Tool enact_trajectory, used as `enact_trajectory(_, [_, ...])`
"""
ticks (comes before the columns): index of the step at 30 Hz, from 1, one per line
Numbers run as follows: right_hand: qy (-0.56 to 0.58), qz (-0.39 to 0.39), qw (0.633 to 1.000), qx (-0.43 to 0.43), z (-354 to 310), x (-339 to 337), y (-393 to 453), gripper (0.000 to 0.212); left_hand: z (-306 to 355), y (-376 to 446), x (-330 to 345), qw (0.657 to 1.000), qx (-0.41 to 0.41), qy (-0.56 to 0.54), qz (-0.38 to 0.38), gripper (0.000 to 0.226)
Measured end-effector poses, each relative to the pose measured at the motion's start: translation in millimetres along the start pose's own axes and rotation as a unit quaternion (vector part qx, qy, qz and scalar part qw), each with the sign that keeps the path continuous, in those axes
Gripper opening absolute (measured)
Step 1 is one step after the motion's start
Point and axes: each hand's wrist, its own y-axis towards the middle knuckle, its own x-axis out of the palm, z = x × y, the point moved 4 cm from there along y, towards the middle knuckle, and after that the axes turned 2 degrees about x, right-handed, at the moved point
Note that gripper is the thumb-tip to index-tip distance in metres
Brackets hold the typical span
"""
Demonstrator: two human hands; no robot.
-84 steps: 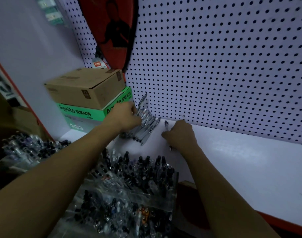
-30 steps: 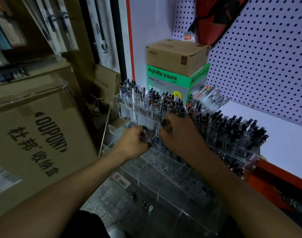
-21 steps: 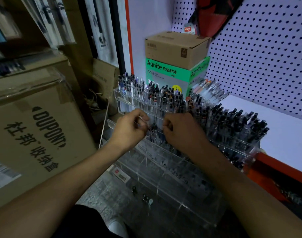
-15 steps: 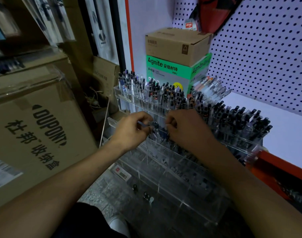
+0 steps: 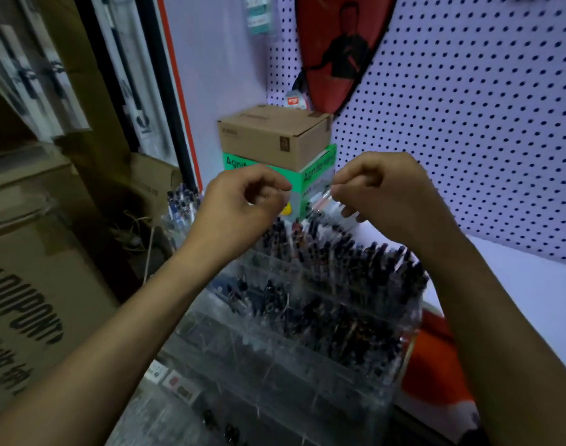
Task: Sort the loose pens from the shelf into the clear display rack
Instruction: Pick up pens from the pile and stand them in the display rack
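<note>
The clear display rack [image 5: 307, 358] stands in front of me, and its tiers hold several dark-capped pens [image 5: 355, 262]. Both hands are raised above its top row. My left hand [image 5: 243, 204] hovers with its fingers curled and thumb near the index tip, and nothing shows in it. My right hand [image 5: 391, 194] is curled with its fingertips at the loose clear pens [image 5: 323, 201], which lie blurred on the white shelf [image 5: 516, 284] beside the green box. Whether it pinches a pen is unclear.
A brown carton [image 5: 275, 136] sits on the green box [image 5: 313, 175] at the shelf's back left corner. A white pegboard [image 5: 468, 123] with a red racket cover [image 5: 339, 43] stands behind. A large cardboard box [image 5: 34, 300] stands at the left.
Both hands have lifted off the rack's middle tier and moved up and back toward the loose pens on the shelf. The pen handled between them is no longer seen.
</note>
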Motion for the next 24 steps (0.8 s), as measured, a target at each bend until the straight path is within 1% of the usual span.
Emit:
enact_trajectory(2, [-0.001, 0.003, 0.999, 0.038, 19, -14, 14, 0.007, 2, 23, 17, 1.000, -0.008, 0.006, -0.026, 0.010])
enact_trajectory(6, [0.005, 0.020, 0.997, 0.076, 68, -37, 33, 0.012, -4, 76, 59, 0.985, -0.008, 0.119, -0.122, 0.009])
enact_trajectory(8, [-0.018, 0.015, 0.996, 0.082, 95, -39, 37, 0.011, -14, 99, 83, 0.965, -0.022, 0.189, -0.181, 0.012])
enact_trajectory(10, [-0.044, 0.010, 0.995, 0.089, 122, -36, 38, 0.008, -27, 117, 109, 0.934, -0.037, 0.268, -0.236, 0.014])
enact_trajectory(11, [-0.052, 0.006, 0.993, 0.102, 135, -34, 38, 0.008, -33, 124, 120, 0.917, -0.042, 0.305, -0.253, 0.011])
enact_trajectory(13, [-0.055, -0.005, 0.990, 0.132, 156, -29, 41, 0.009, -44, 134, 142, 0.892, -0.044, 0.360, -0.270, 0.012])
enact_trajectory(15, [-0.057, -0.015, 0.988, 0.145, 172, -25, 47, 0.013, -52, 141, 159, 0.878, -0.038, 0.386, -0.279, 0.015])
enact_trajectory(18, [-0.070, -0.021, 0.988, 0.139, 189, -14, 58, 0.015, -63, 145, 177, 0.869, -0.035, 0.402, -0.286, 0.014])
enact_trajectory(19, [-0.082, -0.025, 0.988, 0.125, 193, -8, 61, 0.020, -67, 145, 181, 0.863, -0.039, 0.413, -0.289, 0.012])
enact_trajectory(20, [-0.096, -0.033, 0.989, 0.112, 195, -1, 63, 0.026, -69, 145, 182, 0.859, -0.040, 0.422, -0.288, 0.015])
enact_trajectory(22, [-0.105, -0.060, 0.986, 0.111, 204, 13, 64, 0.033, -76, 145, 186, 0.857, -0.054, 0.425, -0.286, 0.031])
enact_trajectory(24, [-0.106, -0.087, 0.984, 0.112, 209, 23, 64, 0.040, -80, 145, 188, 0.863, -0.082, 0.414, -0.279, 0.034])
